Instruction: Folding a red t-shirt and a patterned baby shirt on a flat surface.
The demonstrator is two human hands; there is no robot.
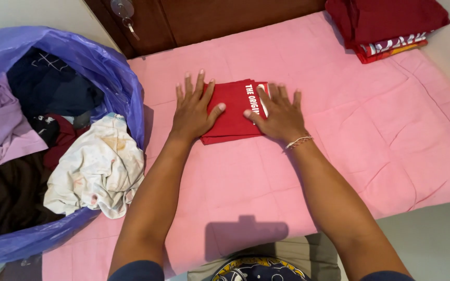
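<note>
Both hands lie flat, fingers spread, gripping nothing: the left hand presses the left end of a folded red shirt and the right hand its right end. The shirt sits on the pink sheet, toward the far edge and about midway between its sides. As I judge it, the fold could spring open once the palms lift, since only their weight holds it, and a sideways drag could skew the layers. A stack of folded red clothes occupies the far right corner; a purple bag of laundry overhangs the left edge
</note>
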